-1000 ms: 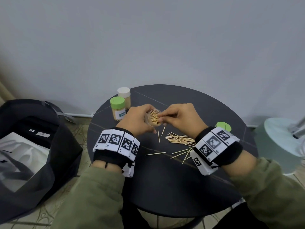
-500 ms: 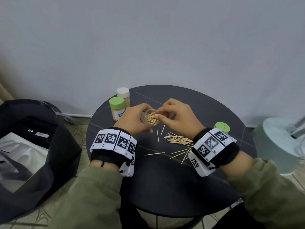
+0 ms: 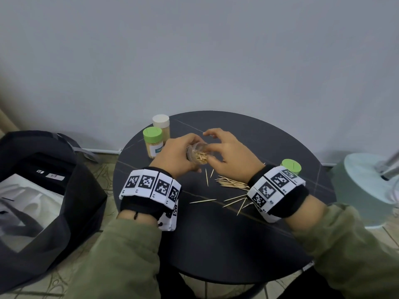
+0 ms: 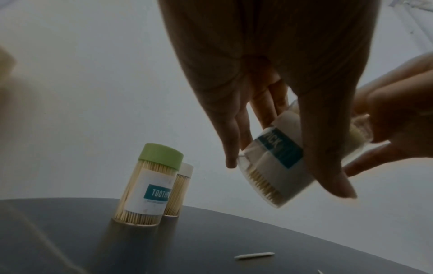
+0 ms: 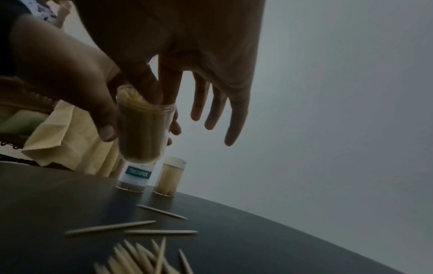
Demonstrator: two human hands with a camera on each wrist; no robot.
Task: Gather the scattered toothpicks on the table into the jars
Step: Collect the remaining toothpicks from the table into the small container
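Three jars: three toothpick jars are seen, two capped and standing, one uncapped and held.
Hidden parts: the body of the open jar is mostly covered by fingers in the head view; its label is cut to "PICK" in the left wrist view. The green-lidded jar's label is partly covered by the left hand in the head view. Both wrist views are dim.
Open jar contents: it is packed with toothpicks, whose tips show at the mouth; the jar is tilted, mouth toward the right hand, and held above the worktop.
Standing jars: the green-lidded jar and the white-lidded jar stand just beside each other at the far left of the worktop, both filled with toothpicks.
Loose lid: a green lid lies near the right edge, partly behind the right wristband.
Scattered toothpicks: a loose bundle lies near the right wrist, with single ones spread toward the near side.
Left hand: the thumb and fingers are wrapped round the open jar.
Right hand: the thumb and forefinger are brought to the jar's mouth; the other fingers are spread and straight. Whether a toothpick is pinched cannot be told.
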